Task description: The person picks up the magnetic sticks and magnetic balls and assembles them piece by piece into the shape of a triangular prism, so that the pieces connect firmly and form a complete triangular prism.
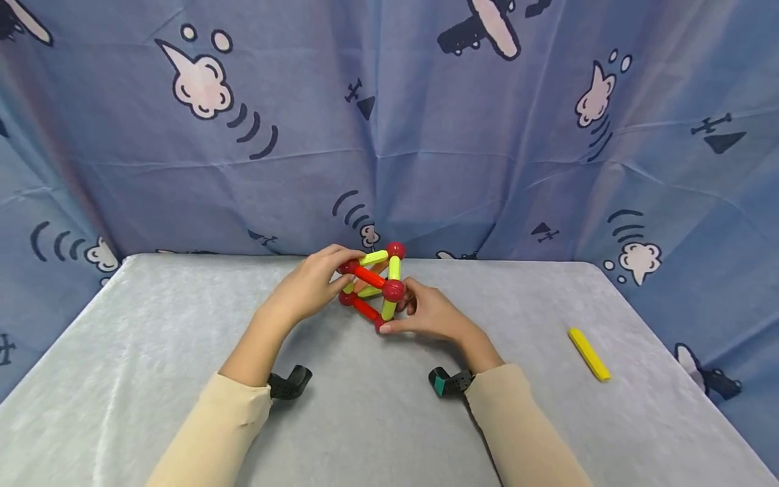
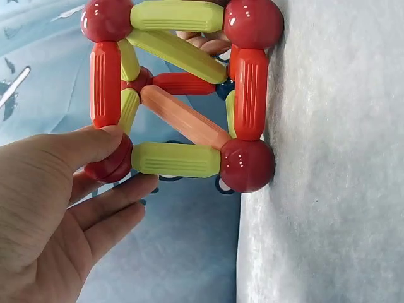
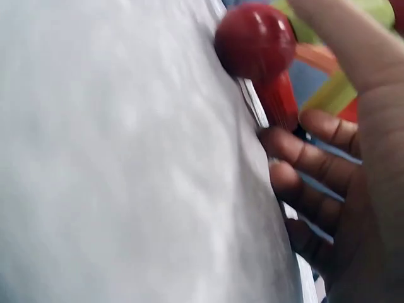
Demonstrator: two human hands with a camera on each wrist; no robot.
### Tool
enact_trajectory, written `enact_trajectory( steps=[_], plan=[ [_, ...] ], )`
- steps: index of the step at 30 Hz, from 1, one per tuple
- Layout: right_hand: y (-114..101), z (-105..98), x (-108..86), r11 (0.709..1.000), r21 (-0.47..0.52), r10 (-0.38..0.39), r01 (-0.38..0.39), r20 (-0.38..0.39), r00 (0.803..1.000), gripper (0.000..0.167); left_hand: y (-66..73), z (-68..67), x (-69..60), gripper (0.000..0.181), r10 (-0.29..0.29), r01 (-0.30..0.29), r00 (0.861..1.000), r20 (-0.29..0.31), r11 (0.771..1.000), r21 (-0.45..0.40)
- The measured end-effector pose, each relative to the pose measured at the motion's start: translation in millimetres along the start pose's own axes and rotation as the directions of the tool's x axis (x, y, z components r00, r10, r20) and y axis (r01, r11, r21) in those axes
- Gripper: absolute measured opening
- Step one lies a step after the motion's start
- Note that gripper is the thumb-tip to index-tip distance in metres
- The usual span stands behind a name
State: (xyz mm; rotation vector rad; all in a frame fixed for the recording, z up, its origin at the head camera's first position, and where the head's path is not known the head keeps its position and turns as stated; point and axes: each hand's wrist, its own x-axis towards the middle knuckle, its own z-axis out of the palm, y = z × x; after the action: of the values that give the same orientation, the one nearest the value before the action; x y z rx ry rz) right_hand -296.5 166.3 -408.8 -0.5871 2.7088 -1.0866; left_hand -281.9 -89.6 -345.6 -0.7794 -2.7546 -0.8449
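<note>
A cube-shaped frame of building rods and balls [image 1: 368, 276] stands on the table between both hands. Red balls join its red and yellow-green rods, and one dark blue ball [image 2: 225, 88] shows at a far corner. An orange rod [image 2: 184, 116] and a yellow-green rod [image 2: 178, 55] slant across inside it. The left hand [image 1: 313, 281] pinches an upper red ball [image 2: 113, 161] between thumb and fingers. At the lower right, the right hand [image 1: 432, 312] holds the frame, thumb at a bottom red ball [image 3: 255, 41] and fingers bent behind it. Some rods are hidden.
A loose yellow rod [image 1: 589, 354] lies on the right of the white-covered table [image 1: 182, 325]. Behind the table's far edge hangs a blue patterned curtain [image 1: 414, 155]. Each wrist wears a black camera strap.
</note>
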Motion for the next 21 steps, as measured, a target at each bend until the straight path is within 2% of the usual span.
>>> enact_trajectory(
  steps=[3,8,11,14,18,21],
  plan=[
    [-2.6,3.4,1.9,0.999,-0.054,0.004,-0.005,-0.021,1.0,0.06,-0.4,-2.5,0.0,0.04,-0.019,0.019,1.0,0.002,1.0,-0.005],
    [-1.6,-0.2,6.7,0.999,0.006,-0.042,0.042,-0.105,0.994,0.046,0.3,-9.2,-0.6,0.039,-0.063,0.063,0.998,0.002,0.998,-0.026],
    [0.9,-1.7,7.3,0.999,0.031,-0.032,0.038,-0.174,0.984,0.035,2.7,-11.3,-0.7,0.039,-0.068,0.068,0.998,0.009,0.997,-0.026],
    [3.3,-1.9,6.9,0.999,0.038,-0.012,0.021,-0.216,0.976,0.027,6.5,-12.5,-0.8,0.04,-0.066,0.065,0.998,0.018,0.998,0.026],
    [5.5,-1.6,6.3,0.998,0.055,-0.002,0.016,-0.246,0.969,0.025,11.9,-13.2,-1.3,0.041,-0.067,0.065,0.998,0.012,0.99,0.123],
    [8.1,-1.0,5.0,0.998,0.07,0.026,-0.008,-0.255,0.967,0.026,14.0,-11.1,-0.6,0.04,-0.046,0.045,0.999,0.007,0.99,0.132]
  ],
)
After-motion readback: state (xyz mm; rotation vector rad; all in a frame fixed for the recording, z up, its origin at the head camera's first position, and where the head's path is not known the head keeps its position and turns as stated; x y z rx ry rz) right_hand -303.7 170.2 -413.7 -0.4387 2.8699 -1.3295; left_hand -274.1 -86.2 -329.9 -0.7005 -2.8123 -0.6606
